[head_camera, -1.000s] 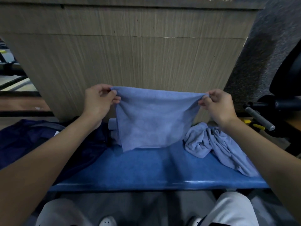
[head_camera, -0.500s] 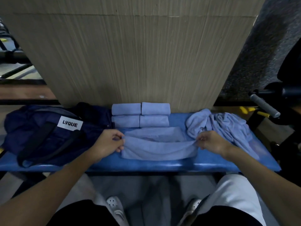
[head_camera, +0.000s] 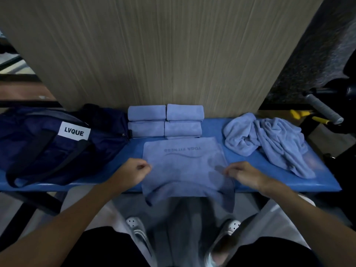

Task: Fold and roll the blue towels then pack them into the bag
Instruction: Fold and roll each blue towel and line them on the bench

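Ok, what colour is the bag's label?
The label is white with black lettering; head view.

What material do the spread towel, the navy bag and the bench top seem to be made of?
Spread towel: probably microfibre, matt, short nap, drapes limply over the edge. Navy bag: seemingly thin nylon-like fabric, crumpled, faint sheen. Bench top: looks like vinyl padding, smooth, glossy highlight along front edge.

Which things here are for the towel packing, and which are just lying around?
For the job:
- spread towel, pinched at its edges by left hand and right hand
- four rolled towels
- crumpled towel pile
- navy bag

Just there:
- grey-grip bar
- white shoes
- wooden panel
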